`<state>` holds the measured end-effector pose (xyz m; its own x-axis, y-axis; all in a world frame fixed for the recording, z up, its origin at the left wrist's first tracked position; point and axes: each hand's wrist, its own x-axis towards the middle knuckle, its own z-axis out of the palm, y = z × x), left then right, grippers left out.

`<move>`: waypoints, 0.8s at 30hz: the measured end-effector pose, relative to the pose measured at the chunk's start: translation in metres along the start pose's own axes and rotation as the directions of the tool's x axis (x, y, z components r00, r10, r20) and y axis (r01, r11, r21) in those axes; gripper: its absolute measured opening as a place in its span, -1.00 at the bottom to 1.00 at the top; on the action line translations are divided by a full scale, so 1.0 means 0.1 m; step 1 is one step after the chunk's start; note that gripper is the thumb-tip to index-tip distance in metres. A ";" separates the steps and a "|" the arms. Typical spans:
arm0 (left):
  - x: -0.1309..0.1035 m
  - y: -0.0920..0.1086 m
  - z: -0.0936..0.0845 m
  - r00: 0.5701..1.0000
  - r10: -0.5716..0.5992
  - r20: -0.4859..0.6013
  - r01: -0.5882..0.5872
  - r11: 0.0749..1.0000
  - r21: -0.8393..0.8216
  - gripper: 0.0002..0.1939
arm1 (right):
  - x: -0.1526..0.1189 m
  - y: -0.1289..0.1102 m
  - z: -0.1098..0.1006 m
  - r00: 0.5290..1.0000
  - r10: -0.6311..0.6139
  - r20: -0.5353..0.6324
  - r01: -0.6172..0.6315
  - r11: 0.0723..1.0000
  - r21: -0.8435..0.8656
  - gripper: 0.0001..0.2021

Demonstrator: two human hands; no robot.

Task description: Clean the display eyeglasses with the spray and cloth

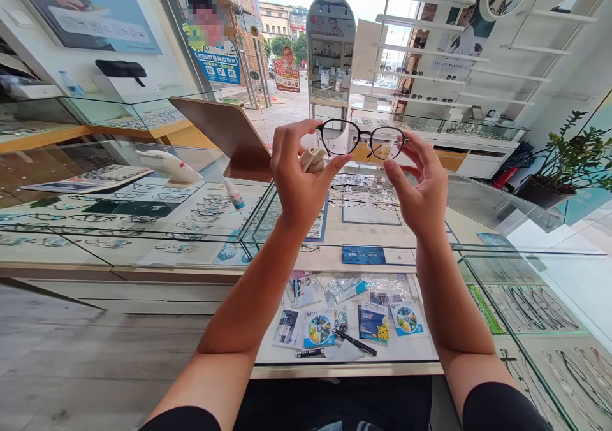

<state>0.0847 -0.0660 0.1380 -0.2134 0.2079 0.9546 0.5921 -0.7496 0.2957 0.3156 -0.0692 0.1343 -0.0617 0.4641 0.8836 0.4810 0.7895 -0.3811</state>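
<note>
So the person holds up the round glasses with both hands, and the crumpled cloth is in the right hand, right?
Not quite: the head view shows the crumpled cloth in the left hand. Both hands do hold up the round glasses.

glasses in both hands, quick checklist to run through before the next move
1. Glasses held at both ends: ok, left hand on one side, right hand on the other.
2. Cloth within reach: ok, tucked in the left hand.
3. Fingertips off the lenses: cannot tell, both thumbs sit close to the lower rims.
4. Lenses free of smudges: cannot tell, too small to judge.
5. Small bottle clear of the arms: ok, on the counter to the left.
6. Pen clear of the hands: ok, down on the near surface.
</note>
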 end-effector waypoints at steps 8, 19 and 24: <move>-0.02 -0.09 0.06 0.985 0.127 -0.117 -0.115 0.987 0.111 -0.38 | 0.00 0.03 0.02 0.999 0.033 0.029 -0.036 0.994 0.102 -0.38; -0.04 -0.22 0.15 0.962 0.173 -0.212 -0.187 0.981 -0.047 -0.35 | 0.02 -0.19 -0.04 0.990 0.133 -0.039 -0.117 0.950 0.290 -0.59; -0.02 -0.23 0.18 0.950 0.219 -0.224 -0.242 0.967 -0.080 -0.38 | 0.02 -0.25 -0.05 0.983 0.167 -0.078 -0.133 0.936 0.326 -0.66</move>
<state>0.0856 -0.0381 0.1298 -0.2474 -0.1077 0.9629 0.5624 -0.8252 0.0522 0.3077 -0.0903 0.1470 0.0877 0.5570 0.8259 0.1734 0.8079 -0.5632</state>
